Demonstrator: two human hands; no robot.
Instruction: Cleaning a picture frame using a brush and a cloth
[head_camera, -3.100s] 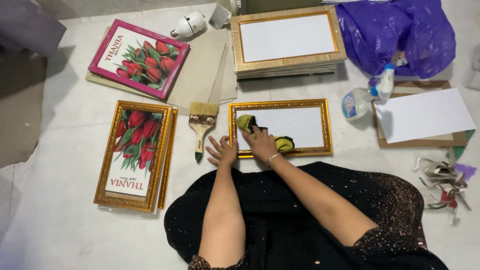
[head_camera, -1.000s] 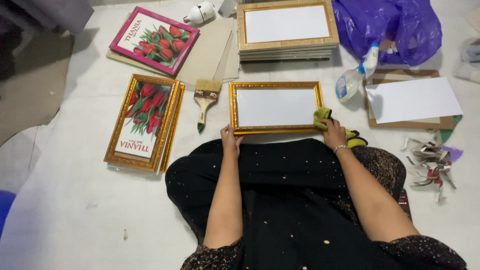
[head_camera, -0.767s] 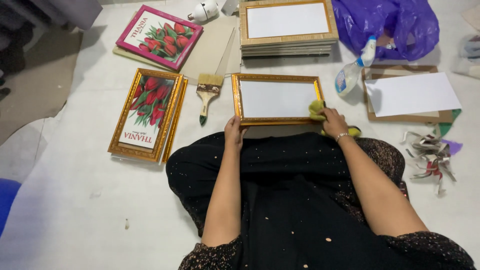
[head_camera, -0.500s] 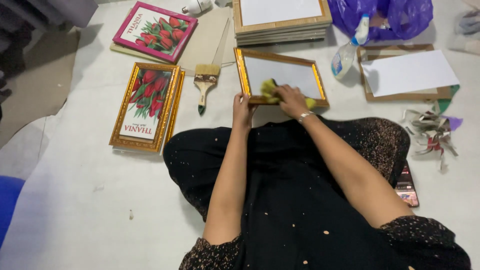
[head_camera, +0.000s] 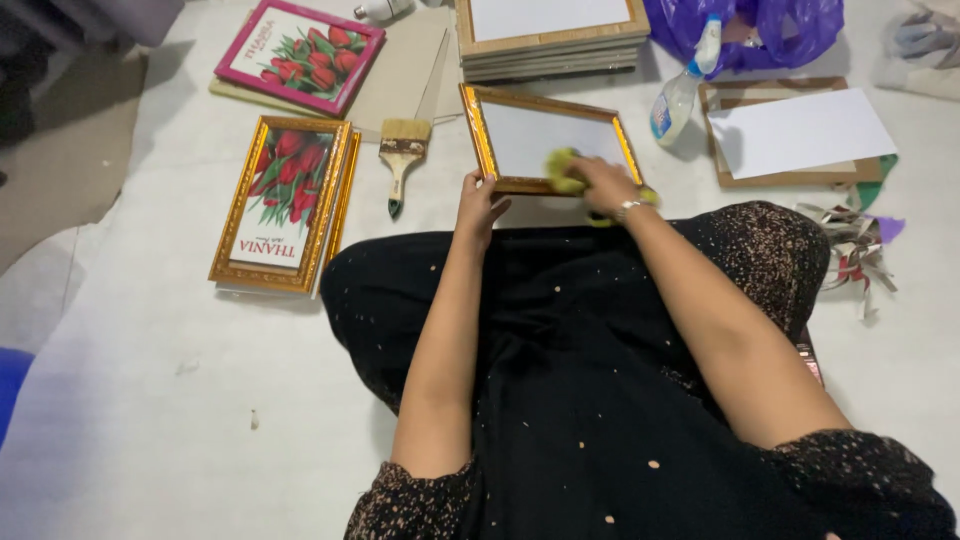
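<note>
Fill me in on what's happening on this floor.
A person sits on the floor wiping the glass of a gold frame with a yellow cloth. The right hand presses the cloth near the frame's lower edge; the left hand steadies its lower left corner. A brush lies to the left, beside a gold-framed tulip picture. A spray bottle, a stack of frames and a purple bag lie beyond.

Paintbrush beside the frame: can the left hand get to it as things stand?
Probably yes. The left hand grips the gold frame at its near-left corner; the paintbrush lies just beyond it with bare floor between, though it must let go first.
</note>
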